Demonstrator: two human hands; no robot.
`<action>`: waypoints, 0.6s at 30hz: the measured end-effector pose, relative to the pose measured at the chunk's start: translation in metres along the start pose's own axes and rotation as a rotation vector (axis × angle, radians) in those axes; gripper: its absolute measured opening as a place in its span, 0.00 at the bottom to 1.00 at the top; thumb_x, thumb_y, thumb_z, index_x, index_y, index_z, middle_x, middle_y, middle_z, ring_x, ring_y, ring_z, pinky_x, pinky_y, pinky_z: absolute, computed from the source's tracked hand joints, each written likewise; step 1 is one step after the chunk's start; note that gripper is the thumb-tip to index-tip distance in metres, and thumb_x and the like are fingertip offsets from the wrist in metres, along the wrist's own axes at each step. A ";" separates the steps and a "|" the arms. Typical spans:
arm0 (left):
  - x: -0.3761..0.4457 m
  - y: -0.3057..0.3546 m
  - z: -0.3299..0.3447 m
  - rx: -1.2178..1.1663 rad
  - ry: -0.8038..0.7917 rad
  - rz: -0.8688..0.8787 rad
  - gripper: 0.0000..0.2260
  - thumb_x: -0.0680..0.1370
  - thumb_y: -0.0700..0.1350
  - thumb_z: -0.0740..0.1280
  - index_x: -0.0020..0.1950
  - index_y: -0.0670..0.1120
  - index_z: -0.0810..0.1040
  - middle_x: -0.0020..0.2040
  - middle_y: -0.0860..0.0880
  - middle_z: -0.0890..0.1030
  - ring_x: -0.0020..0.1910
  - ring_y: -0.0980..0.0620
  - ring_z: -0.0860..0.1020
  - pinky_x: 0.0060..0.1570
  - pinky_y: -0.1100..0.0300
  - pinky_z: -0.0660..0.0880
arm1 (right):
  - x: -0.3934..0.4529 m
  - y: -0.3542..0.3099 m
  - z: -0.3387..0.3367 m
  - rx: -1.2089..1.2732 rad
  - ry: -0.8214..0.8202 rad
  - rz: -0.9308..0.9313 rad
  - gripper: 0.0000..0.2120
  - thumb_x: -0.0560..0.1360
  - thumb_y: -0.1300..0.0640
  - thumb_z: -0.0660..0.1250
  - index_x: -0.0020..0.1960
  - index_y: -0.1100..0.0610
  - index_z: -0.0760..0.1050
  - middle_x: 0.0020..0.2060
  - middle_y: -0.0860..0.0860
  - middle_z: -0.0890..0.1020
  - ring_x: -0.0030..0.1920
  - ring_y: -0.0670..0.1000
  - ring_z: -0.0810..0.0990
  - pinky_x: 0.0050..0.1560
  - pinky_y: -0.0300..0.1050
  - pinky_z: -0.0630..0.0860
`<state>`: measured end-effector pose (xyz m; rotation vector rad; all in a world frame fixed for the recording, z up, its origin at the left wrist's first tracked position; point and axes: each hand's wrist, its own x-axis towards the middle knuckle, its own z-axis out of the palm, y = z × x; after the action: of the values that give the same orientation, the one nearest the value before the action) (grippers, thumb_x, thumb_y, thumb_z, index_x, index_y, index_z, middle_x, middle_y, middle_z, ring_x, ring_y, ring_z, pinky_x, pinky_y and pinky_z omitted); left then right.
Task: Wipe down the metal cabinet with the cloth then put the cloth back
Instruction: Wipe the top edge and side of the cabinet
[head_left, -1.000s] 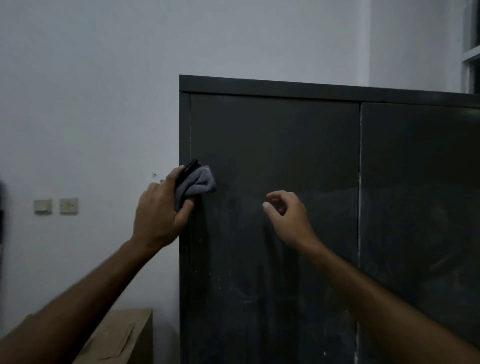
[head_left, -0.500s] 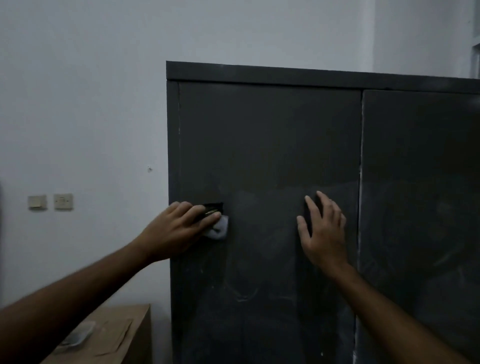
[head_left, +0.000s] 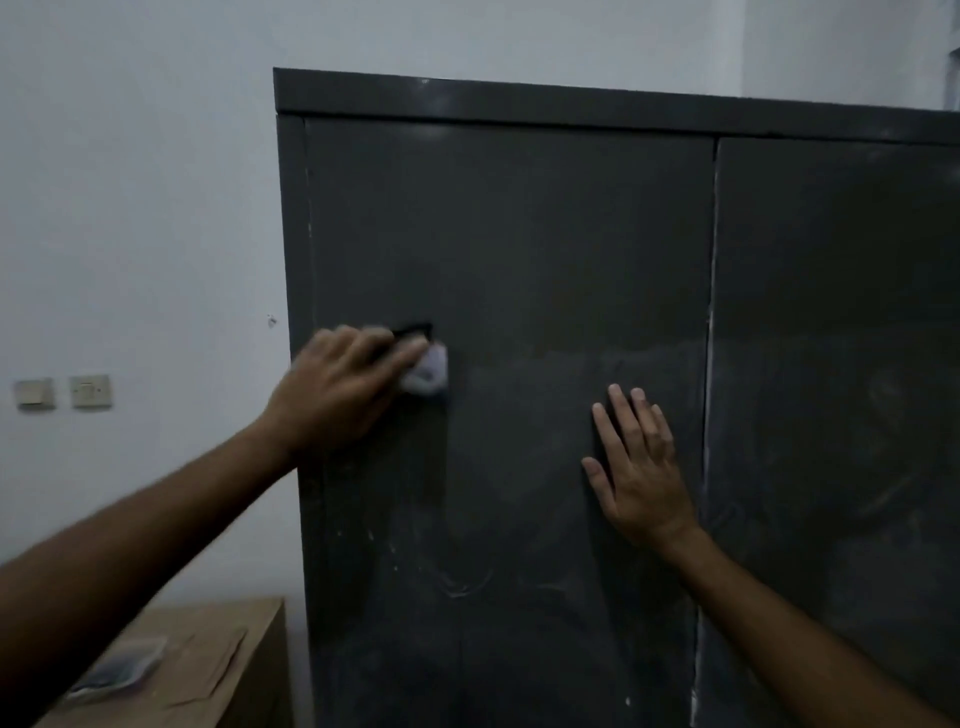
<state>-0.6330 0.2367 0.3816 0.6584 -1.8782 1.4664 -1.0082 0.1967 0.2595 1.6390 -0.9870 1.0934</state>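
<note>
The dark grey metal cabinet (head_left: 545, 234) with two doors fills the middle and right of the head view. My left hand (head_left: 337, 389) presses a small grey cloth (head_left: 428, 371) flat against the left door near its left edge, about halfway up; most of the cloth is hidden under my fingers. My right hand (head_left: 636, 467) lies flat and open on the same door, fingers spread, just left of the seam between the doors. The lower part of the door shows dusty smears and scratches.
A white wall with two switch plates (head_left: 62, 391) stands left of the cabinet. A cardboard box (head_left: 208, 670) with a small plastic packet (head_left: 119, 667) on it sits low at the left, against the cabinet's side.
My left hand with the cloth went from the door's left edge down and a little right across the door. My right hand opened, pressed flat on the door and now sits lower.
</note>
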 end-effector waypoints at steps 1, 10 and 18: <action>0.009 -0.002 -0.001 0.010 0.056 -0.205 0.24 0.82 0.50 0.61 0.77 0.44 0.69 0.61 0.36 0.73 0.51 0.38 0.72 0.47 0.45 0.72 | -0.001 0.001 0.002 0.005 0.009 0.000 0.29 0.81 0.46 0.56 0.77 0.61 0.61 0.77 0.61 0.61 0.78 0.63 0.57 0.76 0.63 0.56; 0.009 0.032 0.015 -0.013 -0.082 0.229 0.25 0.81 0.52 0.61 0.77 0.46 0.66 0.64 0.39 0.72 0.53 0.43 0.72 0.49 0.49 0.71 | -0.001 0.005 0.007 0.047 0.043 -0.011 0.29 0.81 0.45 0.56 0.77 0.60 0.61 0.77 0.61 0.61 0.78 0.62 0.56 0.77 0.61 0.55; 0.028 0.075 0.034 -0.048 0.042 0.058 0.24 0.81 0.50 0.63 0.75 0.43 0.69 0.62 0.40 0.70 0.49 0.41 0.74 0.46 0.49 0.70 | -0.002 0.013 -0.005 0.123 0.034 -0.076 0.28 0.81 0.47 0.61 0.75 0.64 0.65 0.76 0.61 0.64 0.78 0.61 0.59 0.76 0.61 0.58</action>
<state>-0.7130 0.2226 0.3495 0.5501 -1.9087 1.4554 -1.0222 0.1979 0.2622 1.7356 -0.8432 1.1464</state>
